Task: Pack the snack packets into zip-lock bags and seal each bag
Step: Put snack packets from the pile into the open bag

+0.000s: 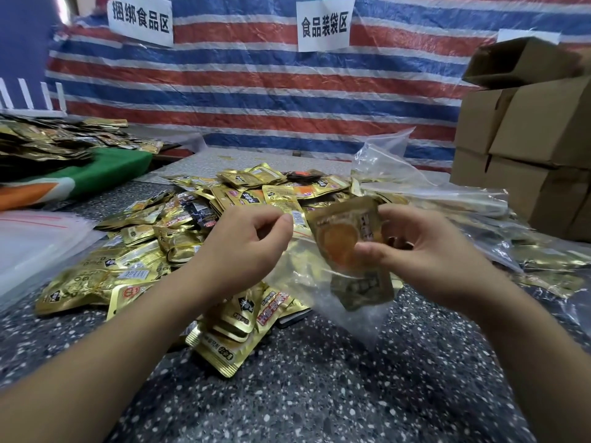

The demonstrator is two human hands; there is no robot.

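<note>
The left hand (246,241) pinches the mouth of a clear zip-lock bag (332,282) open above the speckled table (319,394), apparently so the right hand (425,247), fingers and thumb pinching a gold snack packet (343,231), can slide it in.

A: Rear wall?
B: A tarpaulin (256,91) striped red, blue and white is hung across it, overlaid with clear plastic sheeting. Two white paper signs (324,24) with black characters are fixed near the top.

A: Work surface?
B: A dark speckled tabletop (319,378) is recorded, flecked white and grey.

A: Right side?
B: Brown cardboard boxes (527,129) are stacked there; the top one is tilted with its flap open.

A: Left side?
B: A green and orange cloth (105,169) is laid over a neighbouring surface. White slats (32,94) are seen against a blue wall (22,43).

A: Light?
B: Even; no source is seen.
</note>
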